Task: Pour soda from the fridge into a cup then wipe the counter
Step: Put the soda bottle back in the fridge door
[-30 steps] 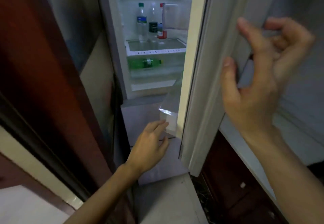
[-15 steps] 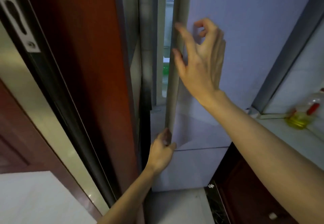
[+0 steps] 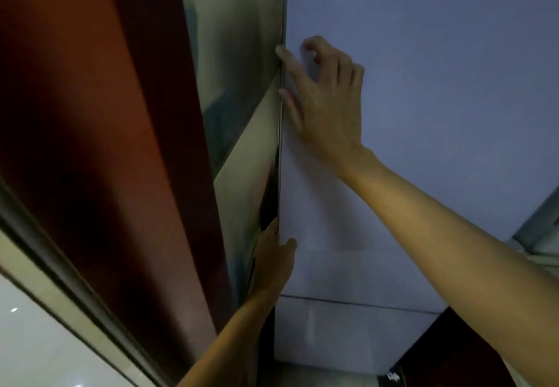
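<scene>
Fridge door [image 3: 438, 120] — right grip [image 3: 328, 105] on edge

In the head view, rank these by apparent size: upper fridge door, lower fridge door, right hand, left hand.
1. upper fridge door
2. lower fridge door, not far ahead of the next
3. right hand
4. left hand, partly hidden at the door edge; nearness to the camera may exaggerate the gap between the hands.

Matt pale fridge door [image 3: 423, 114], glossy reflective metal fridge side [image 3: 242, 53], smooth reddish-brown wood panel [image 3: 90, 114].
</scene>
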{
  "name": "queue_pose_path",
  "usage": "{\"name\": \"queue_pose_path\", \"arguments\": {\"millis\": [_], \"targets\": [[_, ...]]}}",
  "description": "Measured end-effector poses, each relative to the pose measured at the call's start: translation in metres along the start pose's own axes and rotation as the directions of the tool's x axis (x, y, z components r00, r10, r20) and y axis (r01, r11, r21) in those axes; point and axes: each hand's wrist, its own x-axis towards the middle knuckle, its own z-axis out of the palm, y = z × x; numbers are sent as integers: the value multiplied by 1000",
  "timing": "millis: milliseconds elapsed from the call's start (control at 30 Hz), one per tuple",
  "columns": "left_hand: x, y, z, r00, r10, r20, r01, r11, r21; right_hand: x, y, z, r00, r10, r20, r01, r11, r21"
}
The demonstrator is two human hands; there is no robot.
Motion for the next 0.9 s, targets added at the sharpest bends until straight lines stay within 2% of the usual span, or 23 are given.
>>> {"name": "queue_pose_path", "arguments": {"millis": [167,333,500,767,900], "targets": [[37,-6,20,994,-67,-82,70,997,27,1,22,42,997,-71,14,71,997,-3],[54,-5,39,984,-159,-80,157,987,-39,-9,43,63,992,-123,33,122,992,21],[58,1,56,977,-209,-49,210,978,7,-14,51,59,983,-171,62,167,984,68],[57,7,56,989,-147,-22,148,985,91,-33,63,37,968,-161,195,144,985,98],[64,18,57,995,-99,18,95,982,161,-61,89,14,933,-138,333,123,990,66]]}}
